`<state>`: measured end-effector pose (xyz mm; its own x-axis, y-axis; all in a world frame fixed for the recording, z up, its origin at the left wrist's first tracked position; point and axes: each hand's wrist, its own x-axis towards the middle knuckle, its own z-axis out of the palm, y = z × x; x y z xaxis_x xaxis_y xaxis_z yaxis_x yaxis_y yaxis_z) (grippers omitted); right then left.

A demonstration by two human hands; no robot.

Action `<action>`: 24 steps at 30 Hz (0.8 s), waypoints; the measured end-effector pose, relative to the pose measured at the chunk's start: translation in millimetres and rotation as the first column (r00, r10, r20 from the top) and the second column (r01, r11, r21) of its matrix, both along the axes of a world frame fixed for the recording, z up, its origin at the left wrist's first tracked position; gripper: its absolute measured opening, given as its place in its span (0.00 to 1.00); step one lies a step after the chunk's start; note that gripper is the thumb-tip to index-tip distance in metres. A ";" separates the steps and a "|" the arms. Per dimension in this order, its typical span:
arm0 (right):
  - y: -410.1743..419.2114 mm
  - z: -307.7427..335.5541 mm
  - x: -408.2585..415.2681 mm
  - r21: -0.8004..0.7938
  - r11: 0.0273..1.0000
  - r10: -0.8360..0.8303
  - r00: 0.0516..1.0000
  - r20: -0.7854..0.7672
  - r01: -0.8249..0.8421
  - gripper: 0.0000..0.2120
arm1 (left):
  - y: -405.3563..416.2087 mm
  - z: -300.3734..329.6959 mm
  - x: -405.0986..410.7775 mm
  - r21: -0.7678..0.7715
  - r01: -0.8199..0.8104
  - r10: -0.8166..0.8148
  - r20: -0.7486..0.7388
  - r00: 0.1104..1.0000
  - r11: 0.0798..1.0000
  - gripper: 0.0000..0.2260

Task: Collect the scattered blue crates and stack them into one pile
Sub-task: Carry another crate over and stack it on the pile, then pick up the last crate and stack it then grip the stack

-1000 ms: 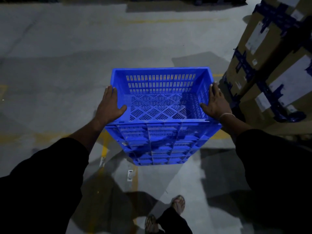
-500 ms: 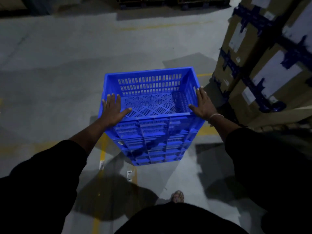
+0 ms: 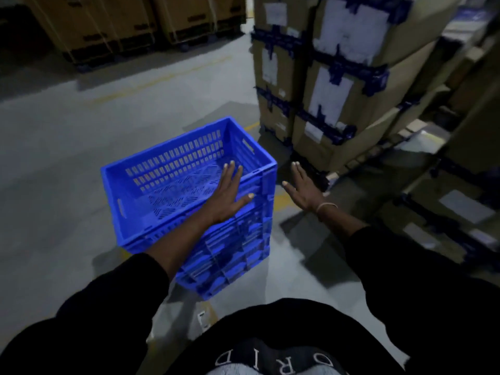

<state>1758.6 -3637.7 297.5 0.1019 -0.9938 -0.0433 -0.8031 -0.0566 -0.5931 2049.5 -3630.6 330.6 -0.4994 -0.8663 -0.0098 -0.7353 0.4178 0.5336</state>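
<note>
A: In the head view, where is the pile sitting for you?

B: The stack of blue crates [image 3: 216, 239] is standing on the concrete floor [image 3: 54, 163], just beside the taped cardboard boxes [image 3: 332, 104] on your right. The top crate [image 3: 173, 182] is resting squarely on the ones beneath, open side up.

A: And what are your hands doing?

B: Your left hand [image 3: 227, 196] is lying flat over the near-right rim, fingers straight and together, thumb out to the side, gripping nothing. Whether the palm is pressing the rim or hovering just above it, I cannot tell. Your right hand [image 3: 303, 188] is hanging in the air beside the stack, clear of it, fingers straight and slightly spread, holding nothing.

A: How should you be finishing this step?

B: I judge you are settling the top crate. Be pressing down evenly along the rim and checking that all four corners are seating, so nothing is rocking before you are going for another crate.

A: Which way is it pointing?

B: Its long axis is running from your lower left toward the upper right of the view, toward the boxes. One short end with its handle slot is facing the boxes, the other is facing left. Be bringing further crates in along that same line.
</note>
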 end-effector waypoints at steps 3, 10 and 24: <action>50.4 -5.6 -10.6 0.015 0.986 -0.164 0.986 -0.010 0.165 0.36 | 15.1 -4.6 -15.1 0.008 0.115 -0.115 -0.023 0.993 0.993 0.40; 208.7 -9.3 -24.5 0.079 0.880 -0.470 0.882 0.010 0.468 0.37 | 63.4 -34.9 -36.5 0.146 0.292 -0.290 -0.034 0.956 0.945 0.42; 510.5 -37.7 -69.0 0.147 0.480 -0.877 0.475 0.070 0.865 0.39 | 224.5 -48.9 -157.8 0.290 0.591 -0.594 -0.089 0.800 0.753 0.40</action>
<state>1689.6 -3127.1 259.8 -0.8041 -0.5660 -0.1818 -0.3339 0.6830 -0.6496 1891.7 -3406.1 281.8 -0.9103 -0.3529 -0.2162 -0.3973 0.5992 0.6950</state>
